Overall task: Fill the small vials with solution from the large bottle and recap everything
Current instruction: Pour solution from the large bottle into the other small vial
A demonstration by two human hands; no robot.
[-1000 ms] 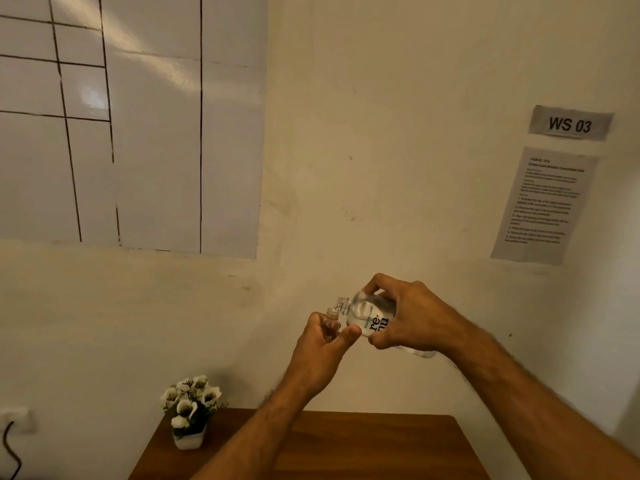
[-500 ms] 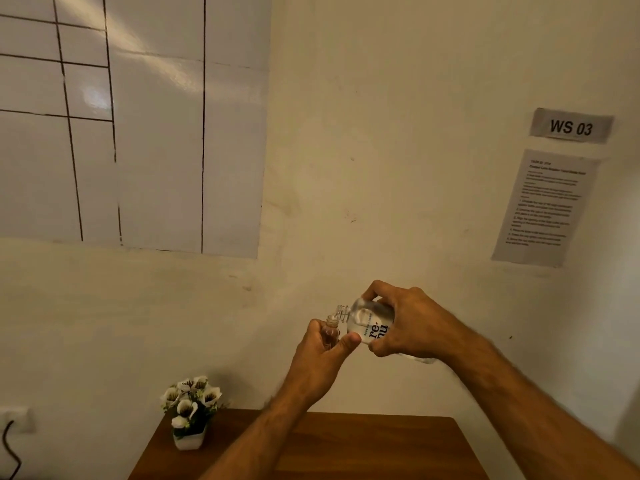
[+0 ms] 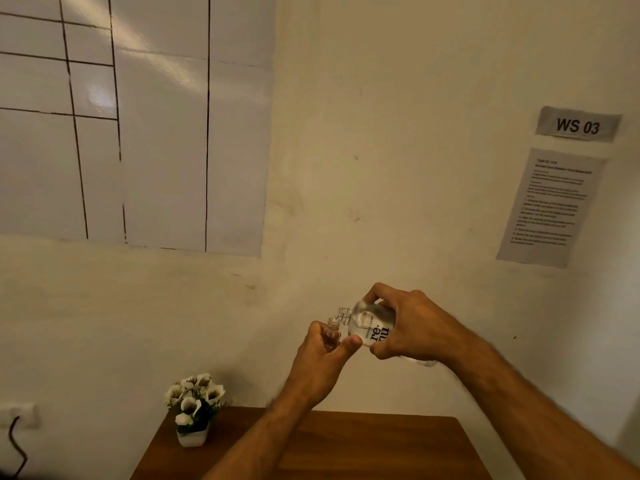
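Note:
My right hand grips the large clear bottle, which bears dark lettering and is tipped to the left with its open threaded neck over a small vial. My left hand holds that small clear vial upright between thumb and fingers, its uncapped mouth just under the bottle's neck. Both are held in the air in front of the wall, well above the table. No caps are in view.
A brown wooden table lies below my arms. A small white pot of white flowers stands at its back left corner. A wall socket with a black cable is at the far left. Papers hang on the wall.
Both hands with the bottle and vial have drifted slightly downward in view. The bottle stays tipped over the vial.

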